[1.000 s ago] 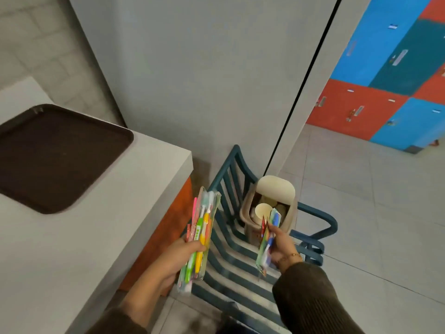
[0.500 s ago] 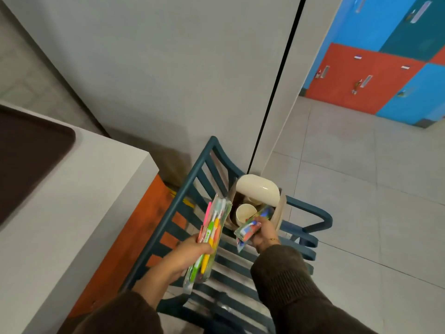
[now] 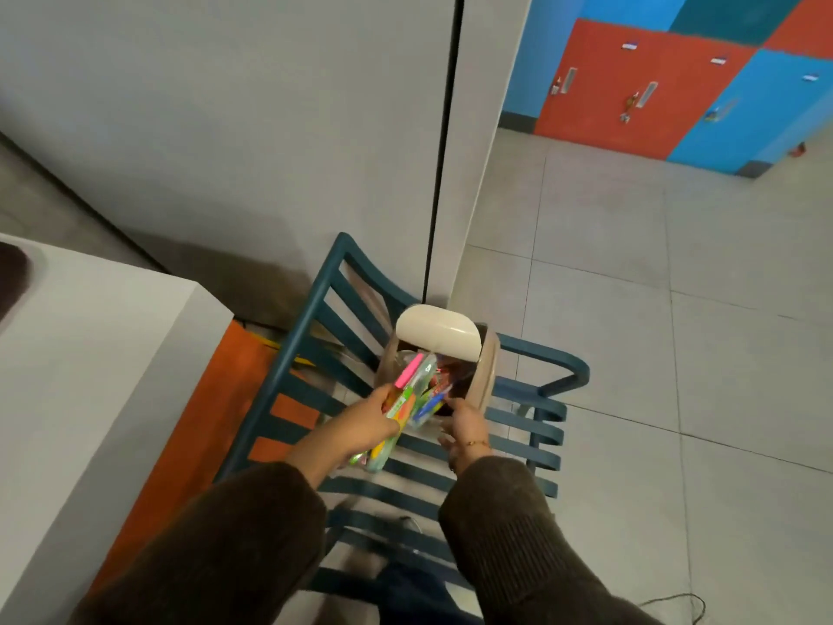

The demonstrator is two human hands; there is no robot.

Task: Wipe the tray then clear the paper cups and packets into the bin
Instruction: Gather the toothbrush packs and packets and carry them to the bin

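Packet (image 3: 408, 399) half over bin (image 3: 489, 376) mouth, gripped in my left hand (image 3: 360, 426). Right hand (image 3: 466, 428) at bin rim, fingers loosely curled, grip unclear through blur. Bin contents indistinct; tray (image 3: 11, 277) cut off at bench (image 3: 90, 376) edge

— What does the person wear on the arms?

— Dark brown knitted sleeves on both. The right sleeve (image 3: 509, 530) has a ribbed cuff.

— Anything at the wrists?

— A thin gold-coloured bracelet (image 3: 473, 443) sits just past that cuff, on the side toward the right hand (image 3: 464, 424). The left sleeve (image 3: 225, 534) ends farther back from the left hand (image 3: 365, 421), leaving the forearm bare.
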